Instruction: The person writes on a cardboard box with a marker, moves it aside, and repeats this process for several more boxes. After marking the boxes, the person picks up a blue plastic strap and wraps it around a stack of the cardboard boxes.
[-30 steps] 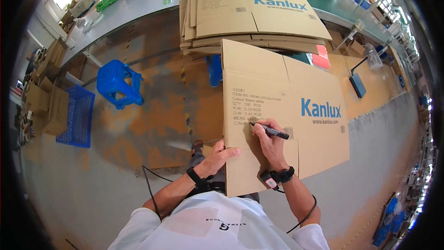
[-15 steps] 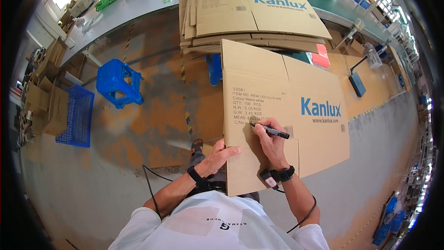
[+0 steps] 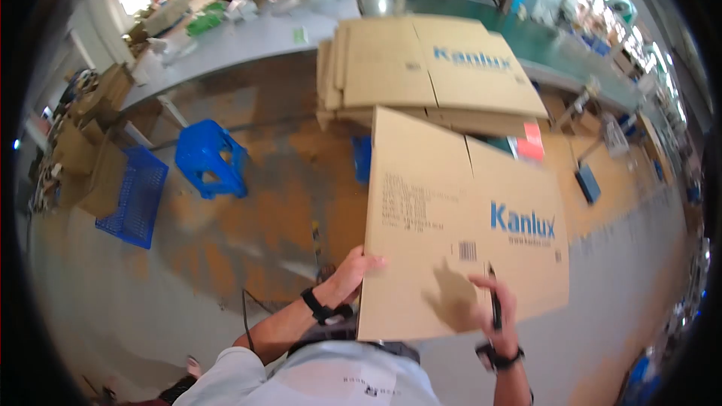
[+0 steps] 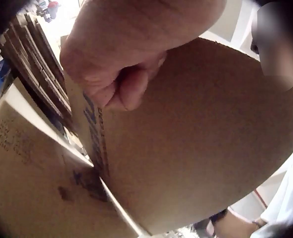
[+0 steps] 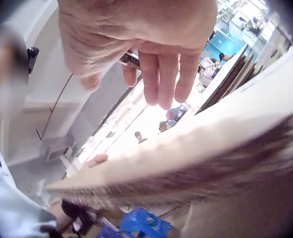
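Observation:
A flattened cardboard box [image 3: 421, 286] printed "Kanlux" is held up, tilted, before the person. My left hand [image 3: 353, 274] grips its left edge, thumb on the printed face. In the left wrist view, curled fingers [image 4: 131, 91] show against the cardboard. To the right, over the box's lower part, my right hand [image 3: 498, 308] holds a black marker pen [image 3: 495, 308], its tip pointing away from the body. The right wrist view shows the fingers [image 5: 166, 79] extended, with part of the pen between thumb and index finger. A shadow of the hand falls on the box.
Behind it a stack of flattened boxes [image 3: 391, 68] lies by a green worktable [image 3: 553, 68]. A blue stool [image 3: 207, 154] and a blue crate [image 3: 139, 195] stand on the floor at left. A grey table [image 3: 248, 60] runs along the back left; several people sit farther off.
My right hand has lifted away from the printed lines, moving right and toward the body, and the pen has turned upright in view. The head view has tilted up; the left hand keeps its grip.

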A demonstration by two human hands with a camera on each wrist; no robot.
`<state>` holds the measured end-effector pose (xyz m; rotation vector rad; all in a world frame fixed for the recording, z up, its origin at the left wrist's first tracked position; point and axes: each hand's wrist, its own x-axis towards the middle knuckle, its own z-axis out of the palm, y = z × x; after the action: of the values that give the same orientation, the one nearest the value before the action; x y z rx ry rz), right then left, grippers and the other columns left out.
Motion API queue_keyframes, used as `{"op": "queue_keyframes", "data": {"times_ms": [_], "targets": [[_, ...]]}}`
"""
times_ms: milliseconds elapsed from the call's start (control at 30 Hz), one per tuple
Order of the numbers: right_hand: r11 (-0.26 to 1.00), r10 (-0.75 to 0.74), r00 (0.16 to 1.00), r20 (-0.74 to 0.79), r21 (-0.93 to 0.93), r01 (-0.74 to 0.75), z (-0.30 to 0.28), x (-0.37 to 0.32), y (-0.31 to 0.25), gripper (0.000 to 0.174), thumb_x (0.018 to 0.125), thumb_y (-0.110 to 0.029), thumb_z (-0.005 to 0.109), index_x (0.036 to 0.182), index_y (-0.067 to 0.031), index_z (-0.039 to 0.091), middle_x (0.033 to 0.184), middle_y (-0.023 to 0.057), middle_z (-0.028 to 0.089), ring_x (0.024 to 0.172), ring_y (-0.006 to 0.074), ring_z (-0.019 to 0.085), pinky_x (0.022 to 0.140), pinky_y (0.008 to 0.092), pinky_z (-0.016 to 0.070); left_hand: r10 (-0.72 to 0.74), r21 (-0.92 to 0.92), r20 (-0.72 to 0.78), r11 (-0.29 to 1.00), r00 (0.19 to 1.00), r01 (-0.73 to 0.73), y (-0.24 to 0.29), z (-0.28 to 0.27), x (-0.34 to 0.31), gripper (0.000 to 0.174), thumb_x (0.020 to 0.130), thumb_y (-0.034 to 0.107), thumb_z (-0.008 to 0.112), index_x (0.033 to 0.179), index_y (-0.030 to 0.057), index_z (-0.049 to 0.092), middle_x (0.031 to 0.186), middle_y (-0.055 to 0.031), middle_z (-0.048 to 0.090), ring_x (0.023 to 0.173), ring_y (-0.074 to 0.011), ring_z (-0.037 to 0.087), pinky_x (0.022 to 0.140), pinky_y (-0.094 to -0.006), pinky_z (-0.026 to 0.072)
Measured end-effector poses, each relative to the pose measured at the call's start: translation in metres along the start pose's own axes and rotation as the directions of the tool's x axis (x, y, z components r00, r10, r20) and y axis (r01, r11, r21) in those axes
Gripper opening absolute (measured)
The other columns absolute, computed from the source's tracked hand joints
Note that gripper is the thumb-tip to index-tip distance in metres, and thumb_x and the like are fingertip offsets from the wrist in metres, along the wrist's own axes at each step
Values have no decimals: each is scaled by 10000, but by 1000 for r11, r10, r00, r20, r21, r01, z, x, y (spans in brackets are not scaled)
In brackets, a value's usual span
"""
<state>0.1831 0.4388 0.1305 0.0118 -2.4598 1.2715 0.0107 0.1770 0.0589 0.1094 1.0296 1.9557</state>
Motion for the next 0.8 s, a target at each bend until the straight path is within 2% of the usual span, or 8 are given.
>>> {"op": "queue_keyframes", "data": {"times_ms": [133, 167, 267, 367, 467, 633, 733, 800], "targets": [[852, -81, 946, 313, -472, 228, -39, -27, -4, 719, 759, -520, 787, 1236, -51, 524, 1260, 200, 607, 1230, 412, 537, 1059, 542, 393, -24, -88, 51, 996, 998, 28, 61, 5, -13, 513, 919, 209, 625, 1346, -37, 484, 1238, -147, 624, 1079, -214, 641, 888, -355, 551], [850, -84, 983, 161, -503, 156, -37, -28, -21, 266, 891, -89, 703, 1136, -43, 609, 1323, 195, 558, 1201, 303, 544, 965, 425, 484, -52, -66, 70, 996, 996, 57, 74, 6, -17, 521, 935, 240, 611, 1357, -32, 474, 1255, -145, 614, 1091, -211, 634, 894, -357, 548], [822, -138, 990, -5, -558, 112, -41, -43, 12, 290, 891, -37, 668, 1180, -45, 652, 1285, 168, 626, 1201, 278, 581, 951, 388, 492, -77, -47, 80, 996, 994, 81, 90, 12, -24, 530, 977, 362, 552, 1344, -14, 484, 1223, -125, 621, 1037, -190, 631, 852, -349, 546], [668, 675, 684, -276, 622, -409, -36, -38, -12, 296, 913, -14, 623, 1208, -14, 654, 1208, 151, 671, 1027, 261, 673, 858, 331, 533, 63, -172, 124, 984, 990, -41, 98, 22, -16, 546, 999, 545, 442, 1166, 42, 571, 832, -23, 587, 670, -113, 530, 593, -264, 425], [924, -132, 949, -285, -383, 14, -89, -55, 56, 280, 945, -15, 586, 1216, 30, 641, 1229, 175, 659, 906, 230, 703, 734, 287, 557, 213, -325, 289, 939, 933, -114, 109, 36, 2, 509, 1023, 559, 381, 996, 105, 609, 529, 58, 358, 460, -62, 320, 454, -214, 265], [920, 232, 644, -729, -50, -388, -160, -39, 33, 572, 867, -401, 677, 1280, -46, 504, 1328, 171, 571, 1146, 370, 563, 1018, 478, 388, 147, 80, 161, 984, 976, -161, 43, 28, 49, 334, 1036, 353, 509, 1133, 49, 609, 642, 93, 340, 546, -36, 320, 495, -208, 282], [105, -266, 680, -684, -721, -685, -193, -59, -17, 269, 973, -1, 533, 1219, 55, 627, 1235, 239, 638, 802, 280, 708, 681, 316, 573, 120, 429, 143, 887, 982, -171, 0, 10, 61, 440, 1024, 433, 500, 1200, 39, 586, 738, 92, 376, 639, -41, 364, 551, -199, 307], [594, -376, 588, -717, -673, -441, -191, -48, -39, 315, 963, -56, 574, 1246, 82, 587, 1241, 303, 606, 956, 400, 672, 834, 396, 561, 171, 540, 127, 814, 977, -213, -27, -6, 71, 530, 1006, 496, 496, 1274, 42, 543, 789, 78, 387, 688, -43, 378, 588, -201, 322]]}}
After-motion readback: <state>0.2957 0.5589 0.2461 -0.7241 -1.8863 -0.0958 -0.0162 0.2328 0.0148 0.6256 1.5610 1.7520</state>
